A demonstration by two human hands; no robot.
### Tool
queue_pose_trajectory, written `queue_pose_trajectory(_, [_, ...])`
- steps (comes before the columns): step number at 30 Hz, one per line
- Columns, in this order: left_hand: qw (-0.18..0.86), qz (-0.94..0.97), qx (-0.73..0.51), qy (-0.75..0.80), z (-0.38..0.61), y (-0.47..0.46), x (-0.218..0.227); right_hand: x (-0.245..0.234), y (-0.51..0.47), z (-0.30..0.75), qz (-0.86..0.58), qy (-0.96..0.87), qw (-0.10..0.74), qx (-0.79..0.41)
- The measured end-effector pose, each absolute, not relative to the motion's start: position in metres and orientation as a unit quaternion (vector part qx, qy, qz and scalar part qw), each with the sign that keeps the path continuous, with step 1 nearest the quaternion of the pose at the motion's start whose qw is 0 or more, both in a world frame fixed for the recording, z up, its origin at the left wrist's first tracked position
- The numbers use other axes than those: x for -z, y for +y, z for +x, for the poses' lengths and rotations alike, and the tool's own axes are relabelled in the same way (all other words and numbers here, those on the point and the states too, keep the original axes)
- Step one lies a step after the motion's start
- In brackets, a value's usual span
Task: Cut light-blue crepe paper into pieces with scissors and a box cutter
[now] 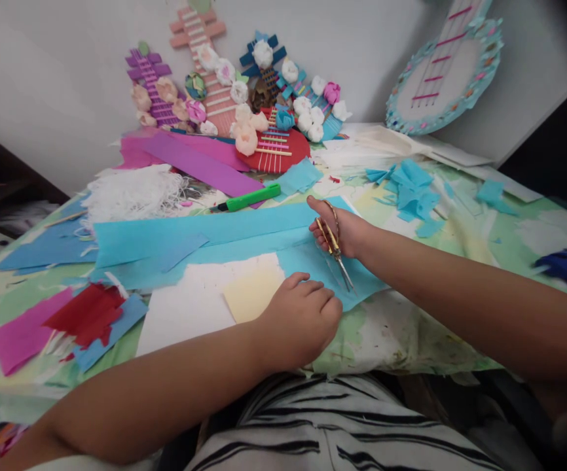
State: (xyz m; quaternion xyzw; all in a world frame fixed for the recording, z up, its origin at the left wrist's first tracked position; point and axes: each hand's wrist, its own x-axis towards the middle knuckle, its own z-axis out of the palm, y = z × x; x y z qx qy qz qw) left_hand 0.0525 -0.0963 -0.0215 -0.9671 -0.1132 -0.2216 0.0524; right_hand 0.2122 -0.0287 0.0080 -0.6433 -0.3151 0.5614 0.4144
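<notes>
My right hand (338, 229) grips gold-handled scissors (335, 252), blades pointing toward me onto a light blue paper sheet (244, 235). My left hand (299, 320) is curled at the near edge of that blue sheet, fingers pinching or pressing its edge. A pale yellow paper piece (251, 293) and a white sheet (185, 307) lie just left of my left hand.
A green utility knife (250, 198) lies beyond the blue sheet. Purple paper strips (200, 163), white shredded paper (133, 193), blue scraps (414, 190), red and pink pieces (87, 314) cover the table. Decorated guitar-shaped crafts (244, 85) lean against the wall; a round one (445, 72) at right.
</notes>
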Motion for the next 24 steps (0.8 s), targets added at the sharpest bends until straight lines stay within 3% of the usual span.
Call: queue_pose_trajectory(24, [0.002,-0.983,0.109,-0.150,0.054,-0.102,0.014,-0.014,-0.058,0.202,-0.690,-0.348,0.386,-0.504])
